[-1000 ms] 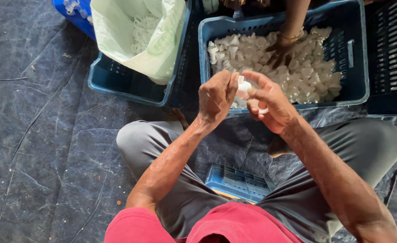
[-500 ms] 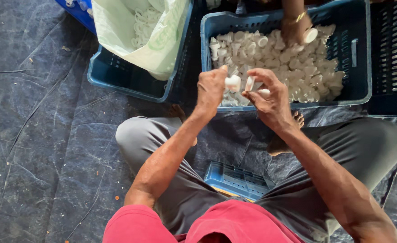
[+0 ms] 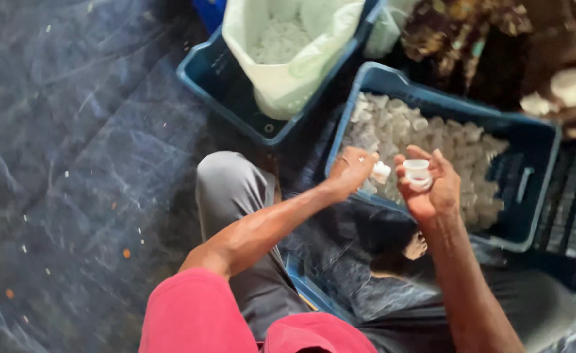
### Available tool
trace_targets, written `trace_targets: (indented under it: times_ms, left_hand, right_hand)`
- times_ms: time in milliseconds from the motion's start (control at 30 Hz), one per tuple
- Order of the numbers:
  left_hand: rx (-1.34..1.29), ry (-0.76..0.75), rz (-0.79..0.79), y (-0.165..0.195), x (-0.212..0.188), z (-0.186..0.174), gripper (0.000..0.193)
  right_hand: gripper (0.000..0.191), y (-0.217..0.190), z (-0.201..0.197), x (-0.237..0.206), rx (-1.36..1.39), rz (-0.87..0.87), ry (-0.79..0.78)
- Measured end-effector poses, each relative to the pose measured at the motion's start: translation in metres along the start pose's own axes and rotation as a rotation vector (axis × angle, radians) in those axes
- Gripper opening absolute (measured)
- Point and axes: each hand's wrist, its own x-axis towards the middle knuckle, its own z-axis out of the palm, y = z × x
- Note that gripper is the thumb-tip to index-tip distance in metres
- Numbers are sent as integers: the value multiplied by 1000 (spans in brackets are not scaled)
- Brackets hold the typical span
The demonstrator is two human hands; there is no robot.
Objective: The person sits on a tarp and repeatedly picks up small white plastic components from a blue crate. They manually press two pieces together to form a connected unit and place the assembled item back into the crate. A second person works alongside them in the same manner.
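You've got a small white cap [image 3: 418, 173] pinched in your right hand [image 3: 428, 189] and another white piece [image 3: 380, 172] pinched in your left hand [image 3: 350, 171], both over the blue crate [image 3: 529, 140], so looks like you're mid-assembly and next need to line them up squarely.

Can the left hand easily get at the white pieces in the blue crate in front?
Probably yes: the left hand hovers at the blue crate's open near rim, beside the white pieces, though it already holds one small piece.
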Motion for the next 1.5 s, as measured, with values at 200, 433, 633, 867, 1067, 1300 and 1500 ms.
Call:
trace_targets:
  times_ms: [200, 433, 633, 867, 1067, 1300, 1500]
  left_hand:
    - [-74, -10, -32, -4, 6, 10, 43]
    - [-122, 256, 209, -5, 35, 27, 42]
    - [-76, 134, 140, -22, 37, 40, 38]
    - [756, -175, 803, -37, 10, 41, 44]
    - [32, -298, 122, 15, 5, 13, 38]
    - [-157, -283, 66, 21, 4, 3, 33]
    - [-345, -120, 80, 30, 16, -10, 30]
  right_hand:
    - [73, -43, 158, 97, -277, -152, -289]
    - [65, -62, 183, 78, -945, -534, -4]
    - [33, -6, 51, 2, -1146, -314, -87]
    - [28, 12, -61, -43, -824, -148, 178]
    - [42, -87, -135, -105, -1, -657, 256]
    - [35, -101, -183, -97, 193, -584, 577]
    - [27, -33, -168, -40, -525, -280, 444]
